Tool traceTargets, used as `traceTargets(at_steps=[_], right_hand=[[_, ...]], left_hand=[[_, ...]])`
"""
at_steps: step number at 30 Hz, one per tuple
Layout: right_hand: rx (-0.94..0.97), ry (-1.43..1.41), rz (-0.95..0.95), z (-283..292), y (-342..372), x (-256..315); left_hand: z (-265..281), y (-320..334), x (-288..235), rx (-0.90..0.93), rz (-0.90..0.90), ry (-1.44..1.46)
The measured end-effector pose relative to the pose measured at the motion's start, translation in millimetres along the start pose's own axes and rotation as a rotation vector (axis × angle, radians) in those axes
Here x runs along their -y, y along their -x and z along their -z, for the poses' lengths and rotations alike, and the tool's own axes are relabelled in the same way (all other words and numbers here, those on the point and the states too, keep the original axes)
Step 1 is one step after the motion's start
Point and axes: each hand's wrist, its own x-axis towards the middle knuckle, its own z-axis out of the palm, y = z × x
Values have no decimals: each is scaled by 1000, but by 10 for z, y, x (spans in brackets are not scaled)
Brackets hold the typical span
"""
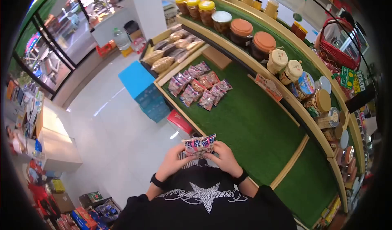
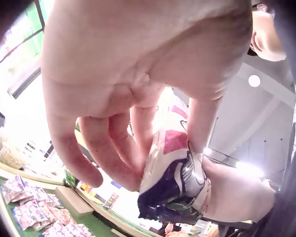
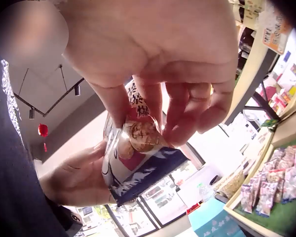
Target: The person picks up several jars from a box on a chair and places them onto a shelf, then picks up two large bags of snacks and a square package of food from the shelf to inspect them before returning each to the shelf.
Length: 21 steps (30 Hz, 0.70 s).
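Note:
A small printed snack packet [image 1: 199,146] is held up between both hands in front of the person's chest. Its wrapper is white, dark blue and red; in the right wrist view the packet [image 3: 140,158] shows printed characters and a picture of round pieces. The left hand [image 1: 173,161] pinches one end between thumb and fingers. At the opposite end the right hand [image 1: 226,160] grips it the same way. Beyond the hands, a pile of similar packets [image 1: 191,94] lies on the green lining of a wooden display bin [image 1: 253,128].
Bags of dried goods [image 1: 163,62] fill a compartment beyond the pile. Lidded jars [image 1: 264,42] line the raised shelf at the back and right. A blue box [image 1: 136,79] and a red item [image 1: 179,120] stand left of the bin. A wooden divider [image 1: 290,160] crosses the green lining.

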Motion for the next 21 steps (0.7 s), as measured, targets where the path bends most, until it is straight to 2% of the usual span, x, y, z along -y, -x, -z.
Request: traceTargets(at_steps=[3, 5, 6, 8, 10, 11, 12, 13, 14, 15, 16, 17, 18, 20, 21], right_hand=[[-147, -6, -33, -23, -105, -118], [-313, -128, -330, -145, -145, -204], [-351, -138, -367, -210, -183, -237], [-514, -305, -439, -324, -321, -320], [-581, -371, -507, -497, -524, -515], [-671, -541, -556, -641, -653, -706], [-758, -713, -599, -812, -769, -951], [-769, -608, -590, -1029, -876, -1313], [-716, -401, -681, -1081, -1051, -1455], [-652, -197, -769, -1107, -1229, -1594], [-681, -270, -768, -1242, -1381, -1869], [-709, -341, -763, -1375, -1527, -2153], [-682, -274, -790, -1411, -1675, -2333], [-650, -214, -826, -1443, -1930, -2513], [-688, -251, -886, -1470, -2043, -2555]], left_hand=[[63, -408, 231, 94, 104, 184], [182, -781, 270, 251, 117, 147], [226, -960, 287, 365, 126, 114], [249, -1318, 502, 463, 117, 147], [236, -1648, 767, 511, 130, 119], [199, -1794, 1030, 427, -107, -94], [139, -1928, 1316, 460, -104, -87], [76, -2046, 1617, 500, 35, 27], [28, -2176, 1937, 535, 177, 136], [-51, -2293, 2305, 501, 245, 143], [-106, -2386, 2576, 463, 311, 149], [-123, -2533, 2661, 411, 294, 65], [-107, -2686, 2657, 429, 330, -1], [-195, -2901, 3078, 336, 270, 76], [-183, -2971, 3136, 346, 278, 73]])
